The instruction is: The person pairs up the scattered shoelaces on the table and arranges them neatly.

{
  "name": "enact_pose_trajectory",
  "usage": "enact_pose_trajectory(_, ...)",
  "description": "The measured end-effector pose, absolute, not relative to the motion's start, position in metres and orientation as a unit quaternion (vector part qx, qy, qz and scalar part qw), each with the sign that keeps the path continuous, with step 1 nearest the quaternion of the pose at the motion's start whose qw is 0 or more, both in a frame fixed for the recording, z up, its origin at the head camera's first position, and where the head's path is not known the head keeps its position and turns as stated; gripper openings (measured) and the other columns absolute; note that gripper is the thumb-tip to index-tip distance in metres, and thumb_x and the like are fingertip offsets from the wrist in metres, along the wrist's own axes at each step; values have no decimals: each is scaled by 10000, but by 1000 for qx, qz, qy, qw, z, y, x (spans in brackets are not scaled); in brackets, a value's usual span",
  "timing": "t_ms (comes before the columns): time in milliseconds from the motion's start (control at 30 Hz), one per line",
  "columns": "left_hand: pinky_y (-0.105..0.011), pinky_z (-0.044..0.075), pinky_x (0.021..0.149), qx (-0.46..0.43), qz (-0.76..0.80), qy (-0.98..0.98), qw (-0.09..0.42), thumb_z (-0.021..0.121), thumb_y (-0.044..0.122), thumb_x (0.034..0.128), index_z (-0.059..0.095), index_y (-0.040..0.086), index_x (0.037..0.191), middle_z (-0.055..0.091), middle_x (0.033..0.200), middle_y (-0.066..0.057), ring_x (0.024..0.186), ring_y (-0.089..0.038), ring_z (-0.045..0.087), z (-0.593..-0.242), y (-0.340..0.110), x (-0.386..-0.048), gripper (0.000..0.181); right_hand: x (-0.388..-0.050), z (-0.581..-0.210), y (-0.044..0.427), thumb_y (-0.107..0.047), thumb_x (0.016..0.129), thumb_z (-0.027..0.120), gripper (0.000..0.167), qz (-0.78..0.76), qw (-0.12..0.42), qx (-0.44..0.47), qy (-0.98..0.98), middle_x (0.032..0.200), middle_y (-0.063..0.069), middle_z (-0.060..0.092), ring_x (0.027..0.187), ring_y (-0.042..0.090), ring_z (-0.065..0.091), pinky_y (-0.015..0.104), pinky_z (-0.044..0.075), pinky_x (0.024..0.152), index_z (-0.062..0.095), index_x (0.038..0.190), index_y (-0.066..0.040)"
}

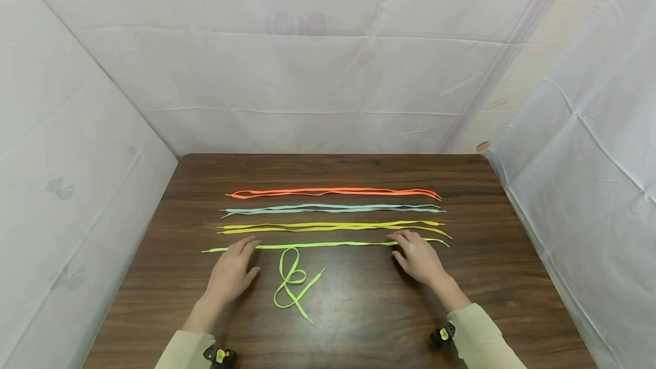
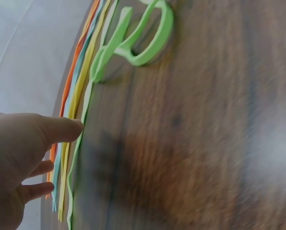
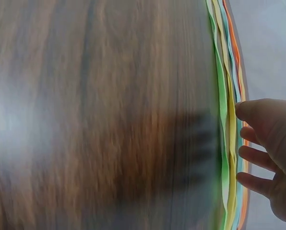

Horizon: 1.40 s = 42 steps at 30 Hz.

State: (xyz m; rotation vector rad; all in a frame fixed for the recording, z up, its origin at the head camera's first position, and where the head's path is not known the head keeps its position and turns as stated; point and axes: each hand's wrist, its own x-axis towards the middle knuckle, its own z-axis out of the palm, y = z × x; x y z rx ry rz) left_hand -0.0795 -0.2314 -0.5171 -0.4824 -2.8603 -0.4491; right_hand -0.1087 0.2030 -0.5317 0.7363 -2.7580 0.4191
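A bright green shoelace [image 1: 323,245] lies stretched straight across the table. My left hand [image 1: 233,269] is over its left part, fingers loosely extended and thumb apart. Near the lace's right end, my right hand [image 1: 417,258] hovers or rests with spread, relaxed fingers; contact with the lace cannot be told. Neither hand grips anything in the wrist views. A second green shoelace [image 1: 310,285] lies in loose loops between the hands, nearer the front. Beyond the straight lace run yellow shoelaces [image 1: 333,226], then light blue shoelaces [image 1: 328,205], then orange shoelaces [image 1: 348,189], in roughly parallel rows.
The dark wooden table [image 1: 369,312] has its back edge against a pale hanging sheet [image 1: 307,84]. More pale sheeting covers the left and right sides. A small brown patch [image 1: 483,146] shows just past the back right corner.
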Motion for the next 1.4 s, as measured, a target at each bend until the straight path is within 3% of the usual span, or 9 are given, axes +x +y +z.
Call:
enact_pose_trajectory(300,-501,458,834,-187,-152,-964,112,820,122,653,571,45,1188,545,1224,-161,1088,-340,536,-521,-215,-66,595,-107,-535,173,-184,790,719,372,150,108,285,-941,1111,43,607,995,233,588,397,494,779,622,1145,-130)
enact_pose_trajectory(1033,-421,459,863,-276,-175,-939,110,814,132,648,628,79,1094,594,1146,-77,1058,-246,552,-518,-175,-34,486,-102,-538,111,-253,850,648,334,111,89,379,-914,1136,5,584,1049,197,540,390,460,826,608,1172,-170)
enact_pose_trajectory(1400,-342,469,742,-328,-185,-920,106,818,149,641,659,168,982,597,1039,45,981,-136,554,-522,-162,-24,377,-96,-541,84,-274,853,645,346,103,90,439,-888,1132,-25,578,1059,163,540,355,462,856,599,1185,-189)
